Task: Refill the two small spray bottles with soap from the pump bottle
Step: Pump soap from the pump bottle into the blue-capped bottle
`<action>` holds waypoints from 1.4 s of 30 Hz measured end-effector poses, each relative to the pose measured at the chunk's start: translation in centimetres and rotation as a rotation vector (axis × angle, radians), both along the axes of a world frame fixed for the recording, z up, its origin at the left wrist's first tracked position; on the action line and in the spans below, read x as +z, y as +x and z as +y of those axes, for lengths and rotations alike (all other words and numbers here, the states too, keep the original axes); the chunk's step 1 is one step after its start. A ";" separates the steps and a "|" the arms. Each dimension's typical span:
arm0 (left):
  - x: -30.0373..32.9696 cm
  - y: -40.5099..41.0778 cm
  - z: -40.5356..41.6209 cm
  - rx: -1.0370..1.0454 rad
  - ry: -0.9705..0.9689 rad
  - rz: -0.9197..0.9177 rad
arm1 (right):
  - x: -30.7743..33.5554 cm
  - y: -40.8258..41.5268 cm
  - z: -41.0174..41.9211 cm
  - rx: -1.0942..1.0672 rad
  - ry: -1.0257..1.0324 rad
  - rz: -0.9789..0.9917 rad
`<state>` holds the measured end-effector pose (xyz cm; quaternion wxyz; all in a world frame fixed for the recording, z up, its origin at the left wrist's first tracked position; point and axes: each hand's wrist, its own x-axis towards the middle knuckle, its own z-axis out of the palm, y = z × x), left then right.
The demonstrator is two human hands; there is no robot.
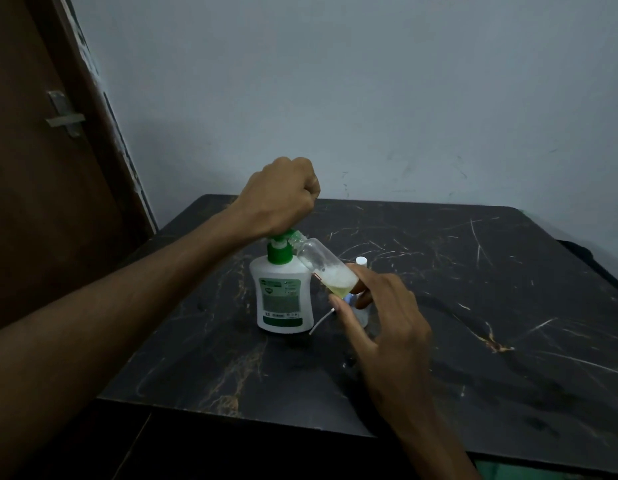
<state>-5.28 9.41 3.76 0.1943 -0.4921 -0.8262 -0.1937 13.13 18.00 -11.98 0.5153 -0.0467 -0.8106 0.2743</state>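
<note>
A: Door first, at the far left, brown, with a metal latch. Then the left hand, clenched into a fist and pressing down on the green pump head of the pump bottle, which stands upright on the dark marbled table.

B: And the small one?

A: The clear spray bottle is held tilted, its open neck right at the pump's spout. Pale yellow soap and white foam sit in its lower end. The right hand grasps that lower end between thumb and fingertips.

B: The second bottle?

A: Just behind the right hand, standing on the table. Only its white cap and a bit of the body show. A thin white tube lies on the table beside the pump bottle, probably a sprayer's dip tube.

B: What could go wrong?

A: I'd judge the narrow neck is the risk. If it drifts off the spout, soap lands on the table. A hard press could also tip the pump bottle, since nothing steadies its base. And foam may make the small bottle look fuller than it is.
</note>
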 end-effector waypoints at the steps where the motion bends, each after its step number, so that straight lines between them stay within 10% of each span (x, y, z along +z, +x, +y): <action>1: 0.0 0.1 0.0 0.006 -0.004 0.010 | 0.0 0.0 0.0 0.001 0.003 0.001; 42: 0.4 -0.2 0.4 0.020 -0.033 0.058 | -0.1 -0.1 0.1 0.017 0.019 0.021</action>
